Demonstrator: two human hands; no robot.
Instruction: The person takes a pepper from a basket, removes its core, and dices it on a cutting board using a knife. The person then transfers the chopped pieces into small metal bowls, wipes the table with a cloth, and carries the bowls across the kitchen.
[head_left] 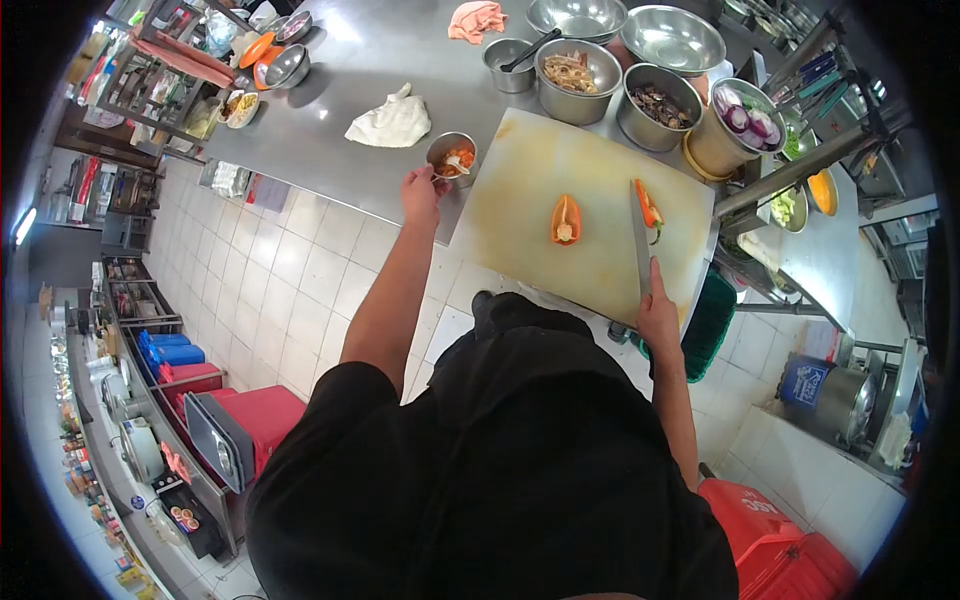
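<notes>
My right hand [657,310] is wrapped around the handle of a kitchen knife, its long blade [640,235] lying over the white cutting board [520,255]. Just right of the blade is an orange pepper piece with a green stem [648,208]. A halved orange pepper [566,222], cut side up with pale core showing, rests mid-board. At the board's left edge, my left hand [422,197] has its fingers closed at the near rim of a small metal cup [470,142]. Orange-red pieces and a whitish bit fill the cup. Whatever those fingers grip is too small to make out.
Behind the board stand metal pots with pale strips [568,72], dark pieces [658,108] and purple onions [750,120]. A white cloth [390,120] and a pink cloth [477,20] lie on the steel table [330,150]. A metal rail [800,172] crosses at right.
</notes>
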